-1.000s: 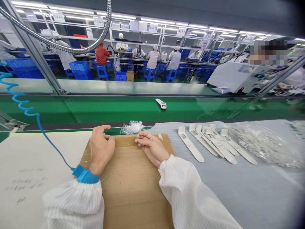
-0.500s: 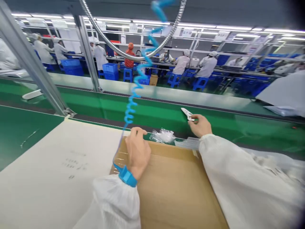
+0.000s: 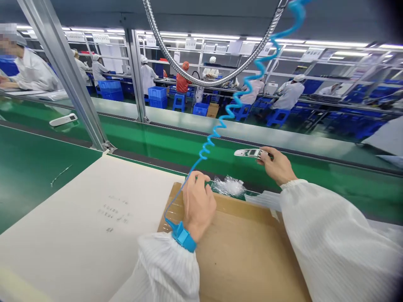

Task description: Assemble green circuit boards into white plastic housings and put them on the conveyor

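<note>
My right hand grips one end of a white handheld device casing with a dark screen-like part, held above the green conveyor belt. Over the far left part of a shallow cardboard box, my left hand has its fingers curled down; whatever they hold, if anything, is hidden. A blue wrist strap with a coiled blue cord circles the left wrist. Crumpled clear plastic lies just beyond the box, between the two hands.
A white board with handwriting lies left of the box. Another white device rests on the belt at left. A metal post stands there, and a flexible metal hose hangs overhead. Co-workers sit beyond the belt.
The view has shifted left. My right hand has turned the device, which now lies more level and shows its dark screen-like part. My left hand remains at the box, fingers curled.
</note>
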The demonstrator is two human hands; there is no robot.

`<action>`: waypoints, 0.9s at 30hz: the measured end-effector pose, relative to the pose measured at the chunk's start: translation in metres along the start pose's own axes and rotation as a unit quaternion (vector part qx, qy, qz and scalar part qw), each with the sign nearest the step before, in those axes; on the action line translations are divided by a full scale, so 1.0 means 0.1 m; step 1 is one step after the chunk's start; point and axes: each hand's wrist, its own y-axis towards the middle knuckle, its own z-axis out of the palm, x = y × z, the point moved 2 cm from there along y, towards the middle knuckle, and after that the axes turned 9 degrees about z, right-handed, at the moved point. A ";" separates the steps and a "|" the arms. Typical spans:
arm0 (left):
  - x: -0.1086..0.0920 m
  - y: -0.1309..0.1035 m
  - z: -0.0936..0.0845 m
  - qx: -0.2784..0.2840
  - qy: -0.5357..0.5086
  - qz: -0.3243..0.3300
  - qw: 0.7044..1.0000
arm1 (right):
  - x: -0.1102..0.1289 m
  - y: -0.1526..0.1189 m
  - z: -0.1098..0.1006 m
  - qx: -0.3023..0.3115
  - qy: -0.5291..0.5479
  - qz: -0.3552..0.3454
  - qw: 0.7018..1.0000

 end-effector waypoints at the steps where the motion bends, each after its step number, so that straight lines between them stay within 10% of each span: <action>1: -0.02 0.01 -0.01 -0.012 -0.006 0.016 1.000 | 0.09 -0.12 -0.11 0.025 0.042 -0.012 0.999; 5: -0.15 -0.01 -0.02 -0.016 -0.043 0.057 0.997 | 0.40 -0.79 -0.46 0.191 0.256 -0.004 0.948; 11: -0.31 -0.12 0.08 0.256 -0.169 -0.018 0.952 | 0.44 -1.54 -0.51 0.226 0.294 0.003 0.929; 15: -0.28 -0.13 0.09 0.242 -0.111 -0.002 0.964 | 0.33 -1.66 -0.55 0.090 0.152 -0.124 0.976; 20: -0.24 -0.15 0.12 0.235 -0.032 0.035 0.971 | 0.35 -1.68 -0.55 -0.025 -0.099 -0.262 0.960; 27: -0.12 -0.06 0.04 0.152 0.087 -0.070 0.982 | 0.44 -1.78 -0.29 0.085 -0.079 -0.286 0.951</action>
